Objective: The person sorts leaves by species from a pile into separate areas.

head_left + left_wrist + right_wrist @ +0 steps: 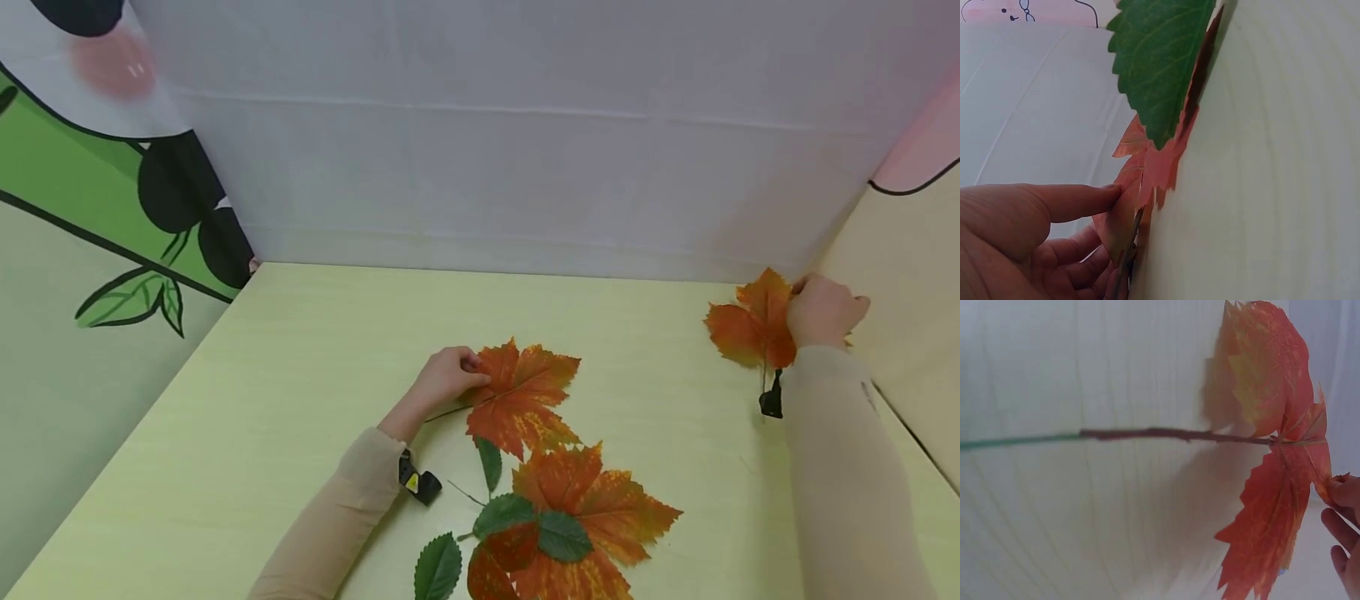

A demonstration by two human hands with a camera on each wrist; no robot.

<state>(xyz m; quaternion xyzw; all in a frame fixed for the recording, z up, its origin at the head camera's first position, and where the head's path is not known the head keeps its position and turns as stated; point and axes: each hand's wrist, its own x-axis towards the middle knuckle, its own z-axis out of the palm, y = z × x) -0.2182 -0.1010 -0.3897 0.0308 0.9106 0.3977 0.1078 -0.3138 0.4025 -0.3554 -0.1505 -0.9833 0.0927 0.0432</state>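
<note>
At the middle of the table, my left hand pinches the left edge of an orange artificial maple leaf whose thin stem points left. The left wrist view shows the thumb pressed on the leaf, with the other fingers curled behind it. My right hand, at the far right corner, pinches the edge of another orange maple leaf. In the right wrist view, this leaf has a long brown stem that turns green toward its end.
Nearer the front lie a large orange maple leaf and a sprig with green serrated leaves, partly overlapping. A pale wood-grain table meets a white cloth backdrop behind and printed panels at the sides.
</note>
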